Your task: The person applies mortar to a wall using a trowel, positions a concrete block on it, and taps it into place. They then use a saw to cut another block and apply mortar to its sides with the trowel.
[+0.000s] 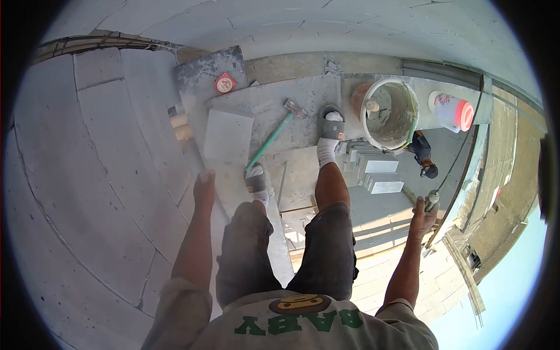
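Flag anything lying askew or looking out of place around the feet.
The hammer lies slantwise on the platform, its handle end right by the left slipper, where it could perhaps trip someone. The bucket is caked grey, but that looks like ordinary use.

At two o'clock you had a bucket [357,107] of plastic, its rim crusted rough with mortar, and a jug [448,111] of smooth plastic. At twelve, the hammer [273,135] had a dulled metal head and a smooth green handle. The tape measure [224,83] at eleven looked like hard plastic; the block [228,136] at ten was matt and even. Your wall [111,146] at nine was matt, chalky and pitted. Your shirt [233,333] and shorts [248,251] at six were soft, dusty cloth; the cable handpiece [432,198] at three looked dull and dusty.
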{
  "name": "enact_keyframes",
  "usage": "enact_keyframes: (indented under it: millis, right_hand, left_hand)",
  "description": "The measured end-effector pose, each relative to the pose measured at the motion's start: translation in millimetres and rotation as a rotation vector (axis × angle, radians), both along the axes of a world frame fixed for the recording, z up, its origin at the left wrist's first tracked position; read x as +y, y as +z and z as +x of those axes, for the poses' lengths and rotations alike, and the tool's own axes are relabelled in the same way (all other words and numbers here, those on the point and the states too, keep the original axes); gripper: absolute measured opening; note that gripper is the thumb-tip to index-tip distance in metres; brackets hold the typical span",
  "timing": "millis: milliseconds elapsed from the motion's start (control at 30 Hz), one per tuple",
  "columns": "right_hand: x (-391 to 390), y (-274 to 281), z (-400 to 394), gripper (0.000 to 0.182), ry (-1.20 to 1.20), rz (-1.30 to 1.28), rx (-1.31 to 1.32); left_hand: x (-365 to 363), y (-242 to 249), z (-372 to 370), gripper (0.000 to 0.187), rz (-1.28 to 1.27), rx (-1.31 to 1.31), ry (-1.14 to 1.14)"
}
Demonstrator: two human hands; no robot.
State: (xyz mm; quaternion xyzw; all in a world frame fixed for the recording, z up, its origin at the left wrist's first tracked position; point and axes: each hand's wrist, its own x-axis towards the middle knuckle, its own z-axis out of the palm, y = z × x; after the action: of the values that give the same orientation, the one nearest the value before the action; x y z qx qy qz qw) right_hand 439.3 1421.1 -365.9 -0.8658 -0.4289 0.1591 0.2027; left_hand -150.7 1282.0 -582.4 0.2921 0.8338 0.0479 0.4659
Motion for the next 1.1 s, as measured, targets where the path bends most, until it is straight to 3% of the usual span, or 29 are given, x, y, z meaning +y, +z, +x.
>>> enact_keyframes:
  millis: [100,233,300,433,567,667,733,800,867,967,1100]
  right_hand:
    - [-19.2,-50.9,-52.0,0.024,0.163,-0.135,0.177]
    - [3.9,-128.9,-161.0,0.030,0.317,-0.387,-0.023]
    - [-6.4,-206.9,-175.2,0.040,0.296,-0.487,-0.117]
    - [-10.3,-311.5,-198.3,0.049,0.127,-0.531,-0.243]
    - [-21.2,-391.5,-193.4,0.047,0.144,-0.442,-0.249]
    - [-26.8,-399.2,-203.9,0.049,0.263,-0.230,-0.309]
    - [-37.2,-386.0,-241.5,0.050,0.388,-0.142,-0.332]
    - [-49.8,-394.3,-280.5,0.061,0.393,-0.286,-0.054]
    - [-49.4,-402.5,-315.5,0.076,0.451,-0.518,-0.026]
    - [-39.5,-409.3,-335.0,0.066,0.450,-0.477,0.011]
    - [-51.1,-414.6,-301.4,0.054,0.256,-0.362,0.049]
  left_hand:
    - [-1.6,-5.6,-14.1,0.066,0.054,0.069,0.203]
    - [28.3,1.5,-20.7,0.071,0.126,0.013,0.236]
    - [38.4,-12.6,-29.1,0.072,0.178,0.016,0.230]
    - [29.2,-67.2,-49.3,0.077,0.206,0.063,0.211]
    - [19.7,-154.1,-59.3,0.083,0.257,-0.053,0.121]
    - [20.0,-205.6,-58.7,0.087,0.278,0.053,0.026]
    - [25.0,-199.6,-56.5,0.088,0.267,-0.228,0.177]
    - [20.4,-213.4,-54.9,0.088,0.353,-0.216,0.189]
    - [17.3,-231.8,-62.0,0.089,0.433,-0.132,0.182]
    - [23.4,-196.0,-48.8,0.090,0.399,-0.164,0.173]
    - [24.5,-204.9,-50.9,0.092,0.418,-0.090,0.136]
